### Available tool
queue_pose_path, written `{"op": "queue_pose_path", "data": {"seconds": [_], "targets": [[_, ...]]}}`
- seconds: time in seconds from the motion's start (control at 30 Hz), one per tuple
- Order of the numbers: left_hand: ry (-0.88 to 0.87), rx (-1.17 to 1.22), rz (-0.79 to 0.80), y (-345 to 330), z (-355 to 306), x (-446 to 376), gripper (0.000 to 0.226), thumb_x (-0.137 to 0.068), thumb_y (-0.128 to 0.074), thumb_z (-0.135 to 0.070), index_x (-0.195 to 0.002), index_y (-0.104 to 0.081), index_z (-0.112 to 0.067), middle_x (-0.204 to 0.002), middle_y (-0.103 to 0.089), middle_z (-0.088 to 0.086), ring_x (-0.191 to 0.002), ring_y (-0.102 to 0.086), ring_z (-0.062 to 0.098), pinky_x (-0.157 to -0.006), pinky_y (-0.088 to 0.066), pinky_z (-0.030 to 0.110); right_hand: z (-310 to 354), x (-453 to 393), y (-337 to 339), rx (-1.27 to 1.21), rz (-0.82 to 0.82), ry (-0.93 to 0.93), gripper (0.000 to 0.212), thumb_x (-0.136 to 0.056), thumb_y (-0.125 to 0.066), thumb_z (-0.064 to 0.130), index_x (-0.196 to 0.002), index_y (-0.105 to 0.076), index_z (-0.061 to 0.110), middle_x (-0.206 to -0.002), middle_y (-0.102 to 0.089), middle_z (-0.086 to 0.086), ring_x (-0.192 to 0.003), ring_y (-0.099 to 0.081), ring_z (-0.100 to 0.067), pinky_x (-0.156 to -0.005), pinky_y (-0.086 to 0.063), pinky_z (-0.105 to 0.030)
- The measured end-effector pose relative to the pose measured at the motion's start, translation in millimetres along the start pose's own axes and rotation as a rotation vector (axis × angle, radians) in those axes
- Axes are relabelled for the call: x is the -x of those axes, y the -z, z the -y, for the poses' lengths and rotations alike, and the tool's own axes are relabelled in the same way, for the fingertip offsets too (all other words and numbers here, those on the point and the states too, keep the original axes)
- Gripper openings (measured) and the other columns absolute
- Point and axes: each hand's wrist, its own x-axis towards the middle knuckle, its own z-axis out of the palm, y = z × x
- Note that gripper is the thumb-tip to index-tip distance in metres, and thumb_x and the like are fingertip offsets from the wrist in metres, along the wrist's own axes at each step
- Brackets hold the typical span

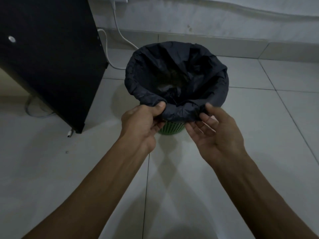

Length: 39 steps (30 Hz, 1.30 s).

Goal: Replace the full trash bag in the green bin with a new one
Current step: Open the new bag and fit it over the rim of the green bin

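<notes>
A green perforated bin (170, 128) stands on the tiled floor, almost wholly covered by a black trash bag (177, 73) folded over its rim. Dark contents lie at the bottom of the bag. My left hand (143, 121) pinches the bag's near edge between thumb and fingers. My right hand (214, 130) is at the same near edge a little to the right, palm up, fingertips curled on the folded plastic. Only a small strip of the green wall shows between my hands.
A black cabinet (51, 62) stands at the left, close to the bin. White cables (119, 31) run down the wall and along the floor behind it. The grey wall (224, 19) is right behind the bin. Pale floor tiles (267, 109) spread to the right and front.
</notes>
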Motion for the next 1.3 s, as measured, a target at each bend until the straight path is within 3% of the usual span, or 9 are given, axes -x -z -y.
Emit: {"op": "queue_pose_path", "data": {"seconds": [0.17,0.27,0.47,0.7,0.87,1.0,1.07,1.23,1.3], "targets": [[0.048,0.093,0.068,1,6,6,0.024,-0.082,-0.067,-0.003,-0.106,-0.067,-0.006,-0.1,-0.073,0.01,-0.085,-0.07,0.02,-0.069,-0.059,0.03,1,0,-9,0.238,-0.079,0.029,0.041,-0.068,-0.085,0.031,-0.099,-0.068,0.011,-0.095,-0.072,-0.002,-0.086,-0.068,-0.02,-0.071,-0.058,-0.036],[0.078,0.169,0.117,5,8,10,0.026,-0.082,-0.066,-0.001,-0.108,-0.066,-0.004,-0.105,-0.072,0.014,-0.093,-0.07,0.025,-0.073,-0.061,0.034,4,-7,-10,0.199,-0.071,-0.008,0.03,-0.074,-0.081,0.019,-0.098,-0.067,0.008,-0.095,-0.073,-0.007,-0.083,-0.069,-0.02,-0.065,-0.057,-0.033],[0.037,0.246,0.183,8,15,12,0.031,-0.087,-0.06,0.002,-0.117,-0.063,-0.005,-0.114,-0.069,0.013,-0.104,-0.066,0.028,-0.082,-0.058,0.039,5,-6,-8,0.039,-0.015,-0.095,0.01,-0.085,-0.067,0.0,-0.091,-0.064,0.006,-0.09,-0.069,-0.014,-0.082,-0.067,-0.023,-0.086,-0.055,-0.038],[0.039,0.4,0.208,-4,15,17,0.036,-0.088,-0.057,0.001,-0.125,-0.059,-0.002,-0.12,-0.067,0.016,-0.107,-0.065,0.027,-0.082,-0.058,0.038,4,-7,-8,-0.109,0.087,-0.071,0.011,-0.087,-0.063,0.001,-0.098,-0.063,0.003,-0.098,-0.068,-0.018,-0.091,-0.068,-0.028,-0.081,-0.057,-0.04],[-0.054,0.362,0.088,-9,23,19,0.036,-0.083,-0.068,-0.006,-0.117,-0.061,0.004,-0.111,-0.071,0.016,-0.1,-0.07,0.023,-0.078,-0.059,0.031,3,-5,-11,-0.106,0.077,-0.035,0.006,-0.089,-0.062,0.002,-0.094,-0.062,0.004,-0.086,-0.069,-0.015,-0.081,-0.069,-0.024,-0.08,-0.057,-0.039],[-0.22,0.189,-0.049,-6,30,25,0.006,-0.083,-0.07,-0.004,-0.084,-0.066,0.001,-0.085,-0.074,0.01,-0.078,-0.072,0.018,-0.071,-0.058,0.026,1,-6,-13,-0.101,0.074,-0.014,0.007,-0.09,-0.062,0.004,-0.097,-0.061,0.005,-0.09,-0.069,-0.014,-0.083,-0.068,-0.023,-0.085,-0.056,-0.039],[-0.224,0.159,-0.041,-4,31,26,0.008,-0.086,-0.066,-0.001,-0.078,-0.067,-0.001,-0.082,-0.072,0.009,-0.073,-0.069,0.016,-0.07,-0.057,0.026,2,-7,-13,-0.077,0.076,-0.005,0.006,-0.089,-0.063,0.005,-0.096,-0.062,0.005,-0.089,-0.069,-0.013,-0.081,-0.068,-0.022,-0.082,-0.057,-0.037],[-0.102,0.195,-0.039,-2,26,20,0.01,-0.088,-0.064,-0.005,-0.096,-0.067,0.001,-0.093,-0.071,0.011,-0.073,-0.066,0.015,-0.066,-0.057,0.024,1,-7,-13,-0.005,0.085,0.013,0.006,-0.088,-0.066,0.005,-0.093,-0.063,0.007,-0.088,-0.071,-0.012,-0.076,-0.07,-0.02,-0.077,-0.059,-0.036],[-0.056,0.203,-0.087,-3,23,19,0.014,-0.085,-0.068,-0.008,-0.097,-0.067,-0.001,-0.087,-0.071,0.008,-0.068,-0.064,0.013,-0.06,-0.055,0.022,-1,-9,-12,0.016,0.083,0.026,0.014,-0.087,-0.067,0.005,-0.1,-0.064,0.007,-0.093,-0.073,-0.012,-0.077,-0.071,-0.02,-0.075,-0.06,-0.036]]}}
